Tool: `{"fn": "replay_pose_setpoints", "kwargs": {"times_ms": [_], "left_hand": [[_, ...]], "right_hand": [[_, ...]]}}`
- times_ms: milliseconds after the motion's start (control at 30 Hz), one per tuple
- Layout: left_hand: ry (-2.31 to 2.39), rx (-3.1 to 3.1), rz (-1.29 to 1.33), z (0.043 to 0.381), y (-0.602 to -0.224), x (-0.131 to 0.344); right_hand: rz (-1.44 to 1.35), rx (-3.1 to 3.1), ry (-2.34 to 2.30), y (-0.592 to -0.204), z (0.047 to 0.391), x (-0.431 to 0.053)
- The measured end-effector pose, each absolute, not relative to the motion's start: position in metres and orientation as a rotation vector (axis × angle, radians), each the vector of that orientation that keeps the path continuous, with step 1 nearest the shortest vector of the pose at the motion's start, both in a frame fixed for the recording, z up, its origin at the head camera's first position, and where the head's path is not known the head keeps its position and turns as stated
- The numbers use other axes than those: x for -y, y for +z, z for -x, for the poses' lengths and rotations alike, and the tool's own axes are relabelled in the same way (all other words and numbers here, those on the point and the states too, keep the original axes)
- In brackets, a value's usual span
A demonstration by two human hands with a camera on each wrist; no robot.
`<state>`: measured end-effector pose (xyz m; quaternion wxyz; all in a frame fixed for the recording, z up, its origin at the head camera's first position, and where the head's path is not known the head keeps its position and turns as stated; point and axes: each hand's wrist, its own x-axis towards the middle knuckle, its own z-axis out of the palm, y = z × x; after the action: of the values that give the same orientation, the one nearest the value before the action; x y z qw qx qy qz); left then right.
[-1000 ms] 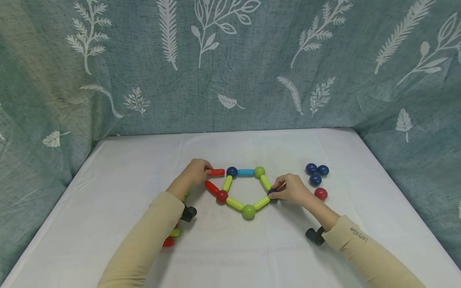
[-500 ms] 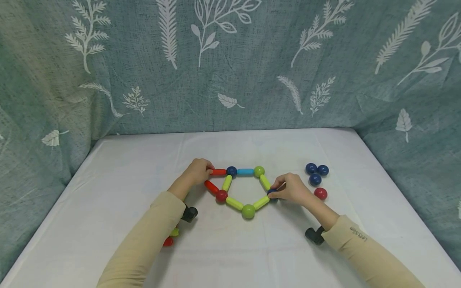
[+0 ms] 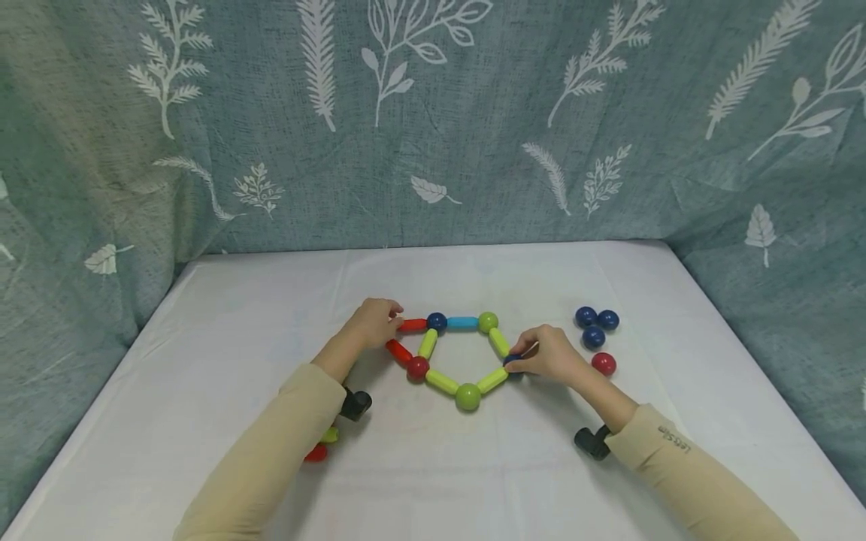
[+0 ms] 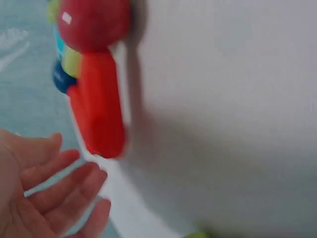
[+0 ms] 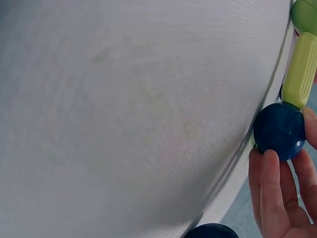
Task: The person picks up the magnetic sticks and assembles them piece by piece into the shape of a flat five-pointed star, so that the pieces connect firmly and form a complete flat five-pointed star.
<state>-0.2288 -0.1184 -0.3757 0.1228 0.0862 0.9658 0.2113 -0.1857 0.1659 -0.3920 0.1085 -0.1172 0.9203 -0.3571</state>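
Red rod (image 3: 413, 325) lies L-R (tip touching navy ball (image 3: 437, 322)).

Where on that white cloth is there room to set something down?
Bare: the white cloth in front of the nearest glossy green ball, between the tan fabric sleeves; also behind the glossy blue rod. Crowded: between left hand and right hand, and rightward, where three glossy navy balls cluster beside a glossy red ball.

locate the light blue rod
In the head view, the light blue rod lies between a dark blue ball at left and a green ball at right.
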Motion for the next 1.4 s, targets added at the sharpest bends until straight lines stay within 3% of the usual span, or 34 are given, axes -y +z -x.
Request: {"fn": "replay_pose_setpoints", "kwargs": {"times_ms": [200,400,667,900,1133,1400], "left_hand": [[0.543,-2.833,-0.493,0.195,-0.363,0.103],[0.528,-2.875,-0.553,0.169,-0.369,0.091],[0.5,-2.971,-0.529,0.167,-0.374,0.086],[0.513,-2.982,-0.463,0.164,-0.373,0.084],[0.402,-3.029,-0.467,0.161,-0.372,0.078],[0.353,-3.083,-0.515,0.157,-0.375,0.082]], "right_hand": [[0.332,-2.697,-1.063,-0.394,0.186,-0.167],[0.349,-2.697,-1.077,-0.394,0.186,-0.166],[0.377,-2.65,-0.991,-0.387,0.193,-0.167],[0.341,-2.754,-0.978,-0.381,0.223,-0.157],[0.481,-2.687,-0.893,-0.376,0.246,-0.142],[0.507,-2.663,-0.799,-0.371,0.245,-0.14]]}}
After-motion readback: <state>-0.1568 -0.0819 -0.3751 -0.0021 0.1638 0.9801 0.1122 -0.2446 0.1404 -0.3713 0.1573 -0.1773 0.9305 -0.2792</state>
